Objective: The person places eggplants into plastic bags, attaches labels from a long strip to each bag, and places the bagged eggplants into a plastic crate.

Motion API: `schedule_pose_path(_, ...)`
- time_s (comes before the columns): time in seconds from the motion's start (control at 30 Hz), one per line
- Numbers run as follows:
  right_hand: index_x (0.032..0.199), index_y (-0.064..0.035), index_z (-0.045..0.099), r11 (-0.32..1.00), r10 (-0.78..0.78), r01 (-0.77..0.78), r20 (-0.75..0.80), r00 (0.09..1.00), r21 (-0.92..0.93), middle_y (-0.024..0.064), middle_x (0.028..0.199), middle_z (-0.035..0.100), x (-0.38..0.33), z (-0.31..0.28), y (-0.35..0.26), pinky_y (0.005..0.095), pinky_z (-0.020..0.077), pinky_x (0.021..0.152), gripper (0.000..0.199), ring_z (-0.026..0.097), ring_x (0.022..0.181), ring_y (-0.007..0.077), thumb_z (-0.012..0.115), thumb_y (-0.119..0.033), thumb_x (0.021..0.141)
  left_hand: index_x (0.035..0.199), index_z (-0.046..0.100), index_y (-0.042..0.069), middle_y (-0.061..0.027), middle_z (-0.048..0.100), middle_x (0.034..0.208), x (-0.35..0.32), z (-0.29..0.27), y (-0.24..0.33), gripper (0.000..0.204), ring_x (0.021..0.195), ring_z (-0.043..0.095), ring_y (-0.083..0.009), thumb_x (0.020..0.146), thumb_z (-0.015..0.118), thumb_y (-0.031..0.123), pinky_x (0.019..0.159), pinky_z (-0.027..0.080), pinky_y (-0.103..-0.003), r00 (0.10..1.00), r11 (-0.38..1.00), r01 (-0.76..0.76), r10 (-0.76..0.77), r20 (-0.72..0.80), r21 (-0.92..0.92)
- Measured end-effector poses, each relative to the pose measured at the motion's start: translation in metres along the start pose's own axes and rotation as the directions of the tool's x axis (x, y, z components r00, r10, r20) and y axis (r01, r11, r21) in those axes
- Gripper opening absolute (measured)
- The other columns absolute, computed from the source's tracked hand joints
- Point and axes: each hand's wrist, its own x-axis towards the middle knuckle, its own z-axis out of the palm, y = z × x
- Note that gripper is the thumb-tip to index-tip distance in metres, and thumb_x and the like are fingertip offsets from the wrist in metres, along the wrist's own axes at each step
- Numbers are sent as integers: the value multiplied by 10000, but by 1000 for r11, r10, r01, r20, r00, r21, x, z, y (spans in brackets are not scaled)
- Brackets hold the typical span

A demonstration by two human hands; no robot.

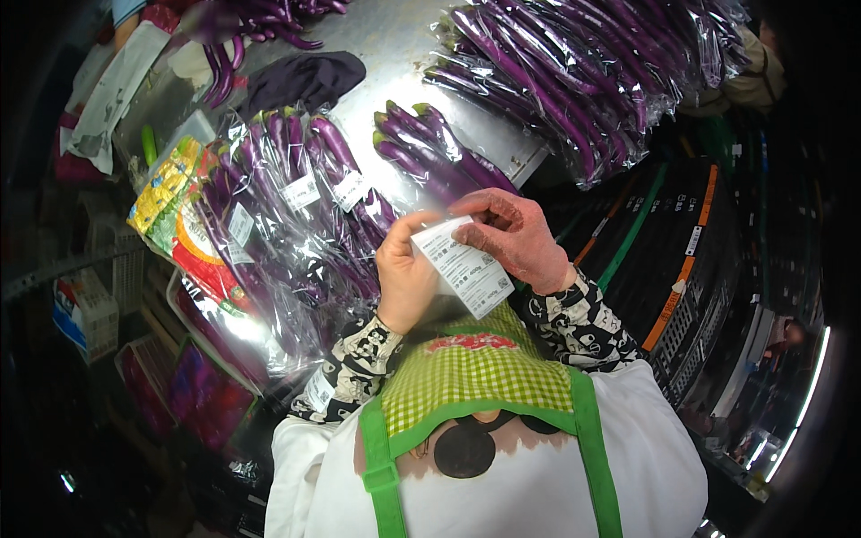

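Observation:
A short strip of white printed labels (466, 276) is held up in front of my chest. My bare left hand (404, 278) pinches its upper left edge. On my right hand (525, 240) is a pinkish-red glove, and its thumb and fingers close on the strip's upper right part. Just beyond my hands a bunch of long purple eggplants (439, 160) lies on the metal table (390, 58). To the left, clear bags of eggplants (300, 238) overlap one another, several with a white label (302, 192) stuck on. Another label (319, 391) clings to my left sleeve.
A large pile of bagged eggplants (574, 76) fills the far right. Loose eggplants (269, 20) and a dark cloth (305, 81) lie at far left, near a person's arm (126, 31). Stacked black crates (668, 260) stand right; a colourful bag (193, 224) lies left.

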Motion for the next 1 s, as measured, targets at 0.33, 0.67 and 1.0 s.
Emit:
schedule_pose_path(0.33, 1061, -4, 674, 1000, 5, -5, 4, 1000, -30, 8, 898, 647, 1, -7, 0, 213, 491, 737, 219, 571, 774, 62, 741, -115, 884, 936, 629, -3, -34, 697, 843, -4, -7, -18, 104, 735, 642, -64, 971, 628, 95, 649, 516, -205, 996, 998, 4, -9, 85, 58)
schedule_pose_path(0.67, 957, -23, 664, 956, -81, 116, 139, 987, -269, 33, 897, 643, 82, -55, 17, 262, 471, 791, 152, 590, 852, 96, 690, -167, 914, 832, 693, 32, -183, 655, 699, -27, -24, -5, 226, 642, 657, -349, 820, 726, 255, 623, 522, -426, 794, 538, -307, -311, 523, 785)
schedule_pose_path(1.0, 1282, 75, 449, 453, 46, -304, -318, 947, -838, 317, 1265, 516, 119, -59, 91, 465, 454, 980, 781, 559, 1122, 434, 616, -570, 876, 711, 631, 29, -89, 634, 774, -28, -3, 43, 140, 677, 634, -220, 728, 769, 39, 600, 488, -304, 837, 720, -533, 369, 404, 445)
